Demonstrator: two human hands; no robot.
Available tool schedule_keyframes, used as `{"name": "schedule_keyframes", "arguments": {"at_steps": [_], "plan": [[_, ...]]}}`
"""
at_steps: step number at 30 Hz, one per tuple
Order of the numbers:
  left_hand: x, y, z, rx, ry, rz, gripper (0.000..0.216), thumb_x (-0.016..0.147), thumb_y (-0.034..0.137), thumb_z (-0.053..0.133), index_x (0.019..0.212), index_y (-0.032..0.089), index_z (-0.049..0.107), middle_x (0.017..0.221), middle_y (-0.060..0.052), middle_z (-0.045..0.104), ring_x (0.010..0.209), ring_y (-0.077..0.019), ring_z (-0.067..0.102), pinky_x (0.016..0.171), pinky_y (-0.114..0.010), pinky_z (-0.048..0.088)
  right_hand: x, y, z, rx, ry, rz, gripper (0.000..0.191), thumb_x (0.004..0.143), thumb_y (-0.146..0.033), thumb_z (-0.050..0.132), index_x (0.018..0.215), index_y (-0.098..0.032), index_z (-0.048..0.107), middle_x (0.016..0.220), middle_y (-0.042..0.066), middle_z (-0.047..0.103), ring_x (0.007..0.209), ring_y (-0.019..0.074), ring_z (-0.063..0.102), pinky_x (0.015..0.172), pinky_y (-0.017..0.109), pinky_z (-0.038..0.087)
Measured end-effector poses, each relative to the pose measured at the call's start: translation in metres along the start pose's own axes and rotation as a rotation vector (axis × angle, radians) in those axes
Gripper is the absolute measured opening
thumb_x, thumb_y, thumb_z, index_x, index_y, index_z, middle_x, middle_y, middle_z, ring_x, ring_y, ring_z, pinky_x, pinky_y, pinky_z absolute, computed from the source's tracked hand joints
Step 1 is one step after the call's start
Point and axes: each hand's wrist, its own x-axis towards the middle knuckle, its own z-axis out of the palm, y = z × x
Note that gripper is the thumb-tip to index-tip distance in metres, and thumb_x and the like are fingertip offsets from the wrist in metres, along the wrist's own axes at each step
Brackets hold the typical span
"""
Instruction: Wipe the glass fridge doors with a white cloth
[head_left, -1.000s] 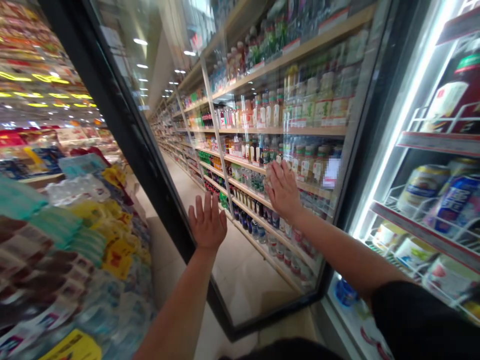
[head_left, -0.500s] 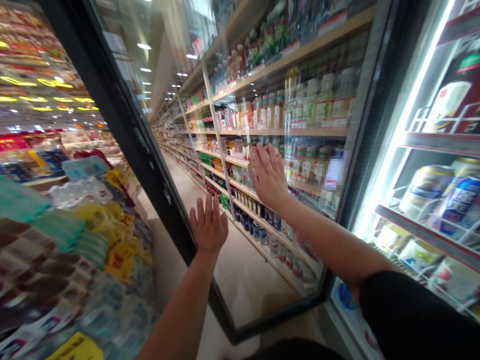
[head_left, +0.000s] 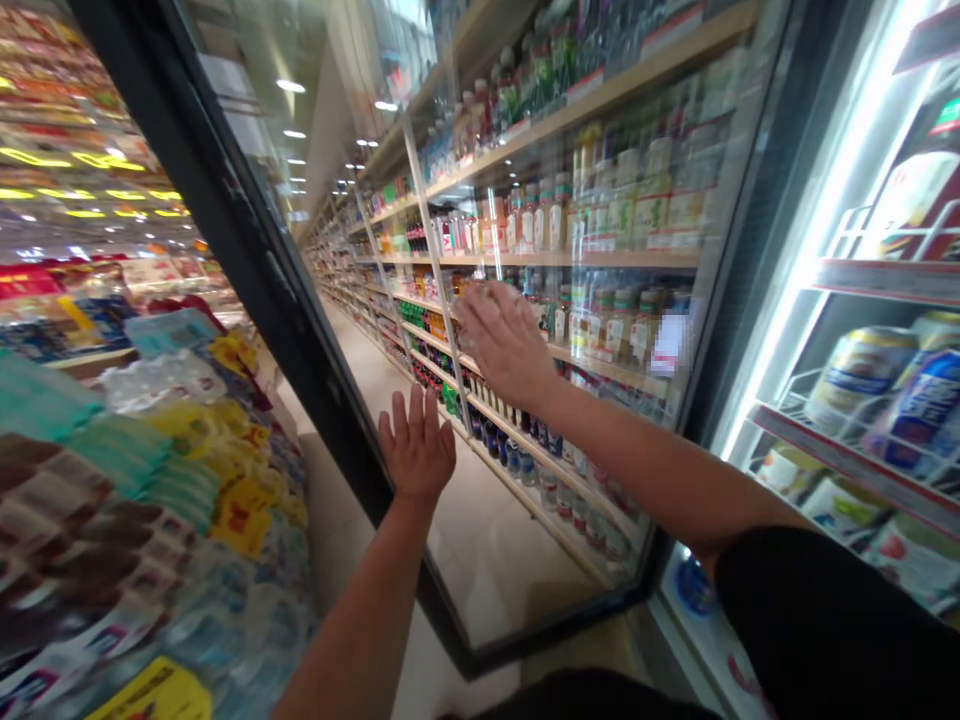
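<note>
A glass door [head_left: 517, 590] with a black frame [head_left: 277, 300] stands swung open in front of me. My left hand [head_left: 417, 448] lies flat near the frame's lower left, fingers stretched upward and slightly spread, apparently against the glass. Higher up and further right, my right hand [head_left: 506, 345] is laid against the pane with its fingers extended and a little blurred. Neither palm can be seen, and I make out nothing held in either hand. Through the pane appear long shelves of bottles [head_left: 660, 210].
To the right is a lit cooler with cans [head_left: 862, 375] on wire-fronted shelves [head_left: 832, 450]. A pile of packaged goods [head_left: 150, 490] rises at left beside the pale floor [head_left: 330, 530]. A white label [head_left: 670, 342] is near the door's right side.
My right hand has slid left across the glass, and its fingers now tilt more to the left. My left hand stays in nearly the same place. The door looks unmoved.
</note>
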Motion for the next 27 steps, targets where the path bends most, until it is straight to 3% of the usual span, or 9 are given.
{"name": "schedule_keyframes", "arguments": {"at_steps": [3,5,8,10,14,16,20,23,27], "plan": [[0.001,0.000,0.001,0.015,-0.005,0.001,0.059,0.099,0.033,0.047,0.154,0.017,0.035,0.156,-0.018,0.038,0.152,-0.0299,0.019,0.125,-0.054,0.015,0.004,-0.002,0.001,0.007,-0.094,-0.192,0.066,0.100,-0.026,0.043,0.161,-0.028,0.018,0.166,-0.001,0.028,0.157,0.0226,0.013,0.130,0.050,0.013],[0.001,-0.001,0.001,0.052,0.000,0.012,0.060,0.098,0.033,0.047,0.155,0.016,0.034,0.155,-0.018,0.039,0.152,-0.0300,0.019,0.124,-0.054,0.017,0.020,0.005,-0.002,-0.005,-0.033,-0.131,0.066,0.101,-0.027,0.042,0.161,-0.026,0.016,0.166,0.000,0.028,0.157,0.0237,0.013,0.130,0.052,0.011],[0.000,-0.001,0.002,0.067,0.013,0.026,0.060,0.098,0.032,0.047,0.155,0.016,0.034,0.155,-0.018,0.039,0.152,-0.0298,0.019,0.124,-0.054,0.018,0.050,0.014,-0.009,-0.026,0.125,0.081,0.062,0.102,-0.027,0.037,0.161,-0.020,0.018,0.166,0.005,0.027,0.157,0.0275,0.010,0.129,0.057,0.007],[0.000,-0.002,0.003,0.050,-0.003,0.006,0.059,0.099,0.033,0.047,0.154,0.016,0.035,0.156,-0.018,0.038,0.152,-0.0303,0.019,0.124,-0.055,0.017,0.059,0.013,-0.011,-0.048,0.146,0.103,0.059,0.103,-0.028,0.034,0.160,-0.017,0.021,0.166,0.006,0.027,0.157,0.0285,0.010,0.129,0.057,0.007],[-0.001,-0.002,0.003,-0.020,-0.055,-0.045,0.058,0.099,0.037,0.045,0.153,0.016,0.038,0.156,-0.019,0.037,0.152,-0.0312,0.018,0.124,-0.058,0.013,0.055,0.001,-0.013,-0.078,-0.064,-0.214,0.057,0.104,-0.031,0.032,0.159,-0.024,0.022,0.166,-0.002,0.028,0.156,0.0225,0.014,0.130,0.048,0.009],[-0.001,-0.003,0.003,-0.016,-0.056,-0.041,0.058,0.099,0.036,0.045,0.153,0.016,0.037,0.157,-0.019,0.036,0.153,-0.0310,0.018,0.125,-0.058,0.013,0.057,0.002,-0.016,-0.079,-0.109,-0.290,0.054,0.106,-0.031,0.026,0.159,-0.025,0.022,0.166,-0.003,0.027,0.156,0.0203,0.016,0.130,0.045,0.011],[-0.001,-0.004,0.004,0.058,-0.016,0.010,0.061,0.099,0.033,0.046,0.155,0.016,0.032,0.157,-0.019,0.036,0.153,-0.0299,0.017,0.124,-0.055,0.016,0.067,0.017,-0.018,-0.057,0.057,-0.034,0.054,0.106,-0.030,0.024,0.158,-0.017,0.025,0.166,0.003,0.026,0.156,0.0264,0.014,0.129,0.052,0.009],[-0.002,-0.004,0.005,0.043,-0.028,-0.004,0.058,0.099,0.034,0.045,0.154,0.016,0.036,0.156,-0.019,0.037,0.153,-0.0307,0.019,0.124,-0.056,0.016,0.052,0.016,-0.012,-0.032,0.069,-0.008,0.055,0.106,-0.031,0.030,0.159,-0.016,0.025,0.167,0.005,0.025,0.157,0.0285,0.011,0.129,0.054,0.007],[-0.001,-0.005,0.005,0.024,-0.028,-0.026,0.056,0.099,0.036,0.045,0.151,0.015,0.041,0.155,-0.019,0.039,0.153,-0.0307,0.020,0.123,-0.056,0.017,0.017,0.012,-0.007,-0.001,-0.108,-0.233,0.064,0.102,-0.032,0.041,0.161,-0.026,0.017,0.167,-0.001,0.025,0.157,0.0230,0.012,0.131,0.048,0.011]]}}
